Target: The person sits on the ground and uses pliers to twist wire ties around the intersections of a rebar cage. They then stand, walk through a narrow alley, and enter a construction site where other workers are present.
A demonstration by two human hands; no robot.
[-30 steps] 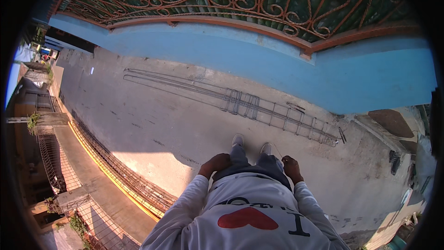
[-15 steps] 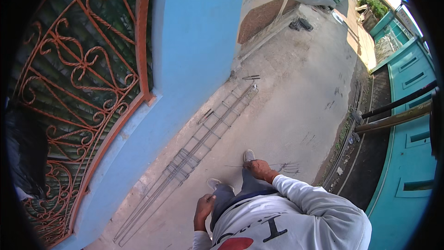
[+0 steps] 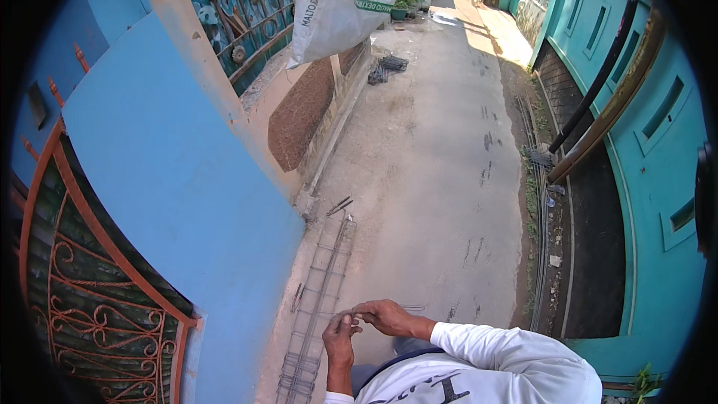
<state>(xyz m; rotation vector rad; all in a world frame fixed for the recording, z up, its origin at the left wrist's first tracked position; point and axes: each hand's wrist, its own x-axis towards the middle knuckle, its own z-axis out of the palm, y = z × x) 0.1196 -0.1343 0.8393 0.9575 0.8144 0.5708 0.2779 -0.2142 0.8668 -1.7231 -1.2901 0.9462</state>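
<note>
Hands meet at the lower centre of the frame, where a person in a white long-sleeved shirt [image 3: 479,370] stands over a concrete lane. The left hand [image 3: 340,333] and right hand [image 3: 385,316] are brought together fingertip to fingertip, both pinched narrow on a thin piece of wire [image 3: 407,307] whose free end pokes out to the right; how firmly each holds it cannot be told at this size. Such wire looks light and springy, easily bent, with sharp cut ends, and is best taken close to the spot being worked rather than at its tip.

Just below and to the left of the hands, a long rebar cage [image 3: 318,307] lies flat on the ground along the foot of a blue wall [image 3: 172,202]; it appears stiff and heavy for its length, best lifted by its long bars.

At lower left stands an orange scrollwork gate [image 3: 90,307]. Farther up the frame, a white sack [image 3: 344,0] hangs over a low wall, and a teal fence [image 3: 658,179] lines the right side, with dark pipes [image 3: 598,97] leaning against it.
</note>
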